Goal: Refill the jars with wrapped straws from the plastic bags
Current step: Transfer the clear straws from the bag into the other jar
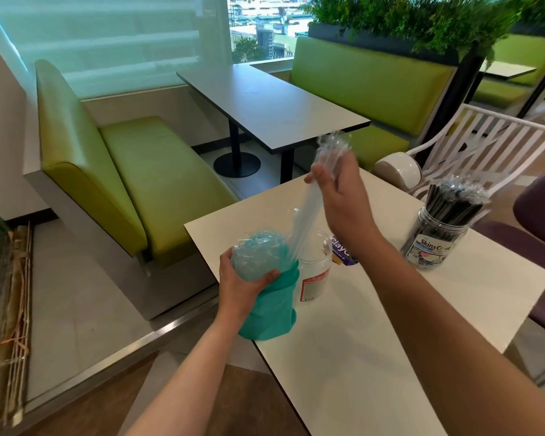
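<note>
1. A white table (343, 357) is seen nearest the camera, with both bare forearms reaching over it from below.
2. The teal plastic bag (266, 313) is gripped at the table's left edge by the left hand (243, 286), whose fingers and thumb are curled round the bag's upper part; the crinkled wrapper ends of the wrapped straws (258, 251) are bunched at the bag's mouth above the hand.
3. Just right of the bag, a clear jar (315, 275) with a red-and-white label stands upright on the table; how full it is cannot be told.
4. A handful of clear wrapped straws (309, 209) is held by the right hand (343, 199), raised above the bag and the clear jar, with the fingers closed round the bundle near its top; the lower ends slant down toward the bag's mouth.
5. A purple packet (343, 250) lies on the table just behind the clear jar, partly hidden by the right wrist.
6. Further right, a second jar (434, 240) stands upright, packed with black wrapped straws (453, 202).
7. Beyond the table are a white chair (485, 146), a grey table (271, 105) and green benches (132, 171).
</note>
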